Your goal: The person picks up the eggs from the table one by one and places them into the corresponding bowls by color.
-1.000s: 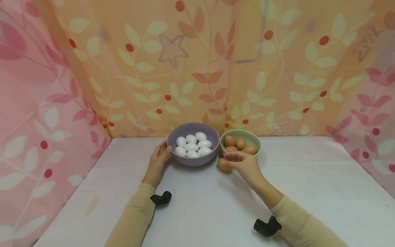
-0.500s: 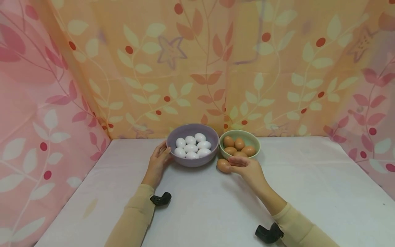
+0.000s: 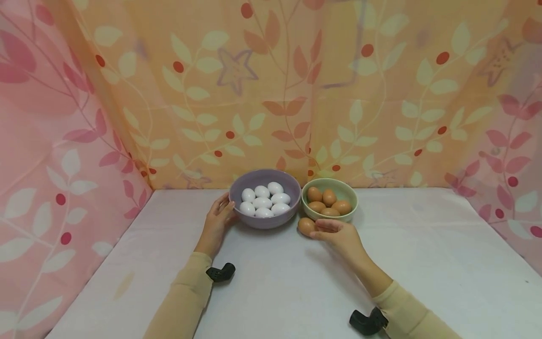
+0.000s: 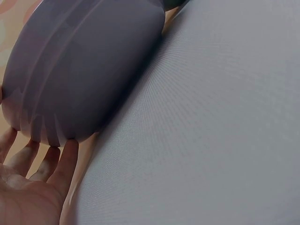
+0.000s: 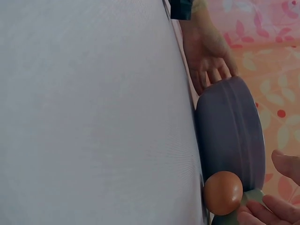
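A purple bowl (image 3: 267, 223) holds several white eggs (image 3: 263, 203). My left hand (image 3: 218, 225) touches its left side with extended fingertips, seen close in the left wrist view, the thumb near the rim. To its right stands a smaller light green bowl (image 3: 350, 218) with several brown eggs (image 3: 329, 197). One loose brown egg (image 3: 306, 227) sits on the white cloth in front of the two bowls. My right hand (image 3: 342, 239) is just right of this egg, fingers and thumb apart; in the right wrist view nothing is between them and the egg (image 5: 223, 192) stands beyond the fingertips.
White cloth covers the table (image 3: 271, 292). A patterned orange curtain (image 3: 271, 94) hangs close behind the bowls, with pink cloth (image 3: 51, 165) at the left side. Each sleeve carries a black wrist camera (image 3: 221, 272).
My right hand has drawn slightly down and right from the green bowl's front, uncovering more of its eggs and the loose egg. The left hand and both bowls stay in place.
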Demonstrator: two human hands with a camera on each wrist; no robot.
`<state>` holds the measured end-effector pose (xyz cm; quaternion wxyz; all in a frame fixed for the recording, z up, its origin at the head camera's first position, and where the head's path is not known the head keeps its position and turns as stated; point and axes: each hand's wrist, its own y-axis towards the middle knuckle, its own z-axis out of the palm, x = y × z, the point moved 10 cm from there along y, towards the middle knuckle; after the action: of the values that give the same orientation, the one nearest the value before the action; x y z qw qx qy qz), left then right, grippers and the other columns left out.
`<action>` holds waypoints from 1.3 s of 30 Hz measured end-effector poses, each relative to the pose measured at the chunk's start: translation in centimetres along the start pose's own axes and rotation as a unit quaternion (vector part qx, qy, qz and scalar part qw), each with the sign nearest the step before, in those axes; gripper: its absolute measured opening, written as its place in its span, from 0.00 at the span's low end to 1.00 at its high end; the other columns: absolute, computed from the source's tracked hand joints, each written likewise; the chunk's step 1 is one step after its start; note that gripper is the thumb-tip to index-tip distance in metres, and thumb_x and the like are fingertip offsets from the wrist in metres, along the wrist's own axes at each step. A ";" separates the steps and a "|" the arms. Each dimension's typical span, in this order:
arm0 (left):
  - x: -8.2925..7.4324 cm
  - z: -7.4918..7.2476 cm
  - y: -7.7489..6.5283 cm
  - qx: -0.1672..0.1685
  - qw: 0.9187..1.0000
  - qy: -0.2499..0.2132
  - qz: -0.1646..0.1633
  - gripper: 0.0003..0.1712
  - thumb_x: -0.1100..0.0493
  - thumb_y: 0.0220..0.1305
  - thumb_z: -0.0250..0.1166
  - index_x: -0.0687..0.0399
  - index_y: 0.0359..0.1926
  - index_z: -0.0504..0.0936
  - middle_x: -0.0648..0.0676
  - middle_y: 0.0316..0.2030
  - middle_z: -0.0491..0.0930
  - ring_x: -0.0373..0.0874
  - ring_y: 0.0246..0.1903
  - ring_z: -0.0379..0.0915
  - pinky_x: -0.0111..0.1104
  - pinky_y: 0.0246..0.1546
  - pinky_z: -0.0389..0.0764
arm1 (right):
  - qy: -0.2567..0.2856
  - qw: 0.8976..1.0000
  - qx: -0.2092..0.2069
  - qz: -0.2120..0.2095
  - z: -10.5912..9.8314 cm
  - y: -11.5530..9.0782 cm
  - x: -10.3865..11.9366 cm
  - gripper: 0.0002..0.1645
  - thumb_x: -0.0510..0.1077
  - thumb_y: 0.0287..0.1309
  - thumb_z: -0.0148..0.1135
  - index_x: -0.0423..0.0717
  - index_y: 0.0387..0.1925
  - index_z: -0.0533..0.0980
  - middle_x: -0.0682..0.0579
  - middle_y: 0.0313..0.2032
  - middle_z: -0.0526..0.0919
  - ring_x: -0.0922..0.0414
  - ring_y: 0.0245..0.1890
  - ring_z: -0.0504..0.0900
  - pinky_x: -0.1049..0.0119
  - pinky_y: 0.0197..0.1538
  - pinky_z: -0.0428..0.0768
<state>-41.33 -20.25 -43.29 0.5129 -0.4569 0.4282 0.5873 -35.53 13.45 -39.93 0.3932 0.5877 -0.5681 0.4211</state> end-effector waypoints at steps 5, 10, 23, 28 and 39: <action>-0.2 0.1 -0.1 -0.003 1.000 0.006 0.001 0.31 0.56 0.74 0.58 0.49 0.74 0.61 0.54 0.75 0.59 0.44 0.73 0.59 0.38 0.65 0.71 | -0.006 1.000 0.000 0.002 0.1 0.3 -0.5 0.33 0.46 0.52 0.76 0.35 0.58 0.78 0.41 0.56 0.83 0.48 0.60 0.80 0.72 0.56 0.78; -0.3 0.3 -0.2 0.002 1.000 0.010 0.002 0.32 0.56 0.74 0.58 0.50 0.75 0.61 0.54 0.76 0.58 0.44 0.73 0.58 0.37 0.65 0.71 | -0.011 1.000 0.007 0.001 0.3 0.4 -0.8 0.32 0.43 0.54 0.74 0.32 0.58 0.76 0.38 0.56 0.83 0.46 0.59 0.80 0.62 0.61 0.79; -0.2 0.1 -0.1 0.002 1.000 0.011 -0.003 0.31 0.55 0.74 0.58 0.48 0.74 0.61 0.52 0.75 0.59 0.42 0.72 0.59 0.32 0.62 0.74 | -0.007 1.000 0.014 -0.014 1.0 0.7 -0.8 0.34 0.42 0.52 0.74 0.28 0.58 0.75 0.34 0.55 0.82 0.44 0.58 0.81 0.54 0.62 0.78; -0.3 0.3 -0.2 0.007 1.000 0.011 0.001 0.32 0.55 0.74 0.57 0.50 0.75 0.60 0.53 0.76 0.58 0.44 0.73 0.58 0.35 0.64 0.72 | -0.017 0.999 0.020 -0.025 1.8 1.1 -0.8 0.35 0.40 0.50 0.75 0.25 0.57 0.74 0.33 0.54 0.82 0.42 0.58 0.81 0.52 0.62 0.78; -0.3 0.2 -0.3 0.001 1.000 0.011 -0.003 0.31 0.56 0.74 0.57 0.49 0.75 0.60 0.53 0.75 0.59 0.44 0.73 0.58 0.31 0.62 0.74 | -0.081 0.995 0.006 -0.058 3.4 2.1 0.3 0.28 0.37 0.51 0.73 0.27 0.53 0.78 0.35 0.51 0.84 0.46 0.54 0.82 0.51 0.59 0.79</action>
<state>-41.06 -20.12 -42.93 0.5105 -0.4641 0.4328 0.5803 -37.46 10.08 -40.83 0.3664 0.6538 -0.5608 0.3519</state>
